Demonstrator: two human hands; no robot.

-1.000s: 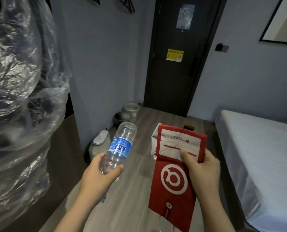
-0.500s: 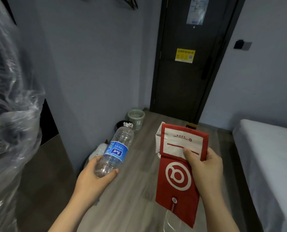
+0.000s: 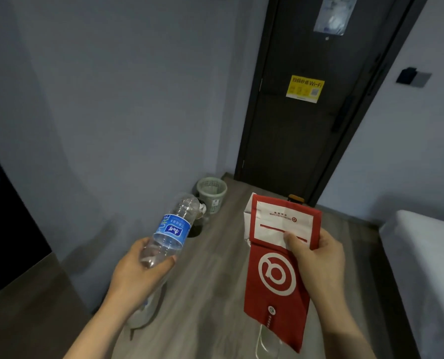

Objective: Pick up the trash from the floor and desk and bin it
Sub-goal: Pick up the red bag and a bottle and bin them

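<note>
While both arms reach forward, left hand [image 3: 140, 273] grips bottle [image 3: 170, 234].

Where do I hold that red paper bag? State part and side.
Pinch the red paper bag across its upper part, by the folded white base, coming from its right edge, as the right hand does. It is folded flat and hangs base up, so thumb on front, fingers behind should hold it.

Left hand [image 3: 138, 273] forward, fingers curled round bottle [image 3: 173, 229]; right hand [image 3: 319, 260] raised, thumb pinching paper bag [image 3: 275, 278].
</note>
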